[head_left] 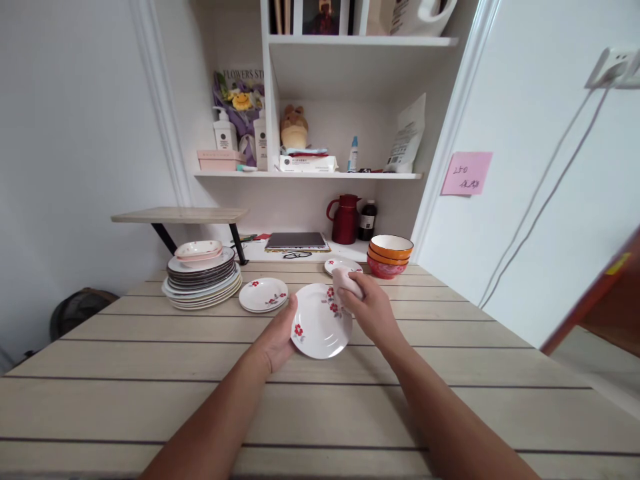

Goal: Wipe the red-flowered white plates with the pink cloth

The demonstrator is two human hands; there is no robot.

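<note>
A white plate with red flowers (320,333) is tilted toward me above the table. My left hand (280,337) grips its left edge, thumb on the face and the other fingers hidden behind. My right hand (370,303) is closed around a pale pinkish cloth (345,280), which touches the plate's upper right rim. Left of the held plate lie small flowered plates (260,293), stacked. Behind my right hand sits another flowered plate (335,265), partly covered by the cloth.
A tall stack of plates (200,287) topped by small oval dishes (199,249) stands at left, beside a raised wooden shelf (180,215). Stacked bowls (390,253) are at the back right. Behind are a red jug (345,220), a dark bottle (367,220) and a laptop (296,240).
</note>
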